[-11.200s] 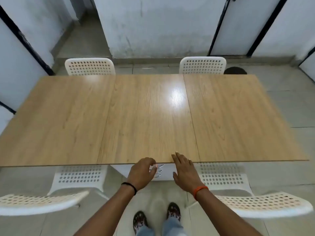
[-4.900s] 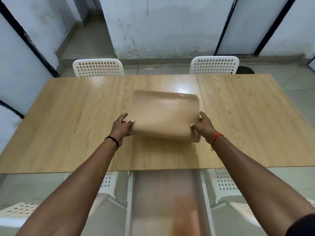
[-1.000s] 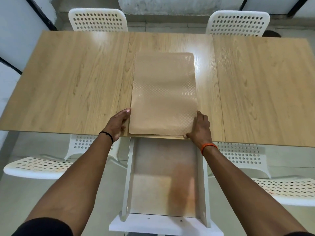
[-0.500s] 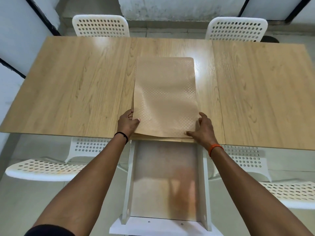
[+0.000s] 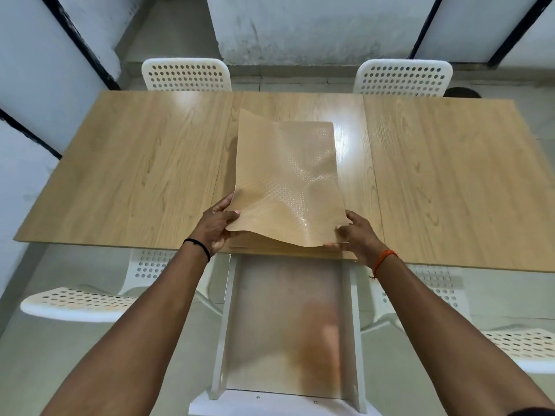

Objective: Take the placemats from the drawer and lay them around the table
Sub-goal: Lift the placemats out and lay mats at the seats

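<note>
Head view: wooden bench (image 5: 135, 175) runs across the frame, three panels with seams showing and a light glare near its middle. Two white perforated chairs (image 5: 186, 75) stand at the far edge, two more at the near edge, left and right of the person, partly tucked under. White drawer (image 5: 288, 325) is pulled out from under the near edge, between the forearms, its bottom bare with an orange-brown blur on the right side. Grey floor, pale walls with dark frames behind; a dark round object on the floor by the far right chair, too small to tell. Nothing lies on the bench between the stack and the chairs. Stack of tan placemats (image 5: 285, 249) sits at the near middle of the bench, just above the drawer. Top placemat (image 5: 285, 181) is raised off the stack at its near end, buckled and wavy, far left corner lifted, dotted texture catching light. Left hand (image 5: 214, 228), black band on the wrist, grips its near-left corner, thumb on top and fingers (image 5: 223, 205) curled under the edge. Right hand (image 5: 356, 232), orange band on the wrist, pinches the near-right corner, thumb over the edge, fingers below against the stack.
</note>
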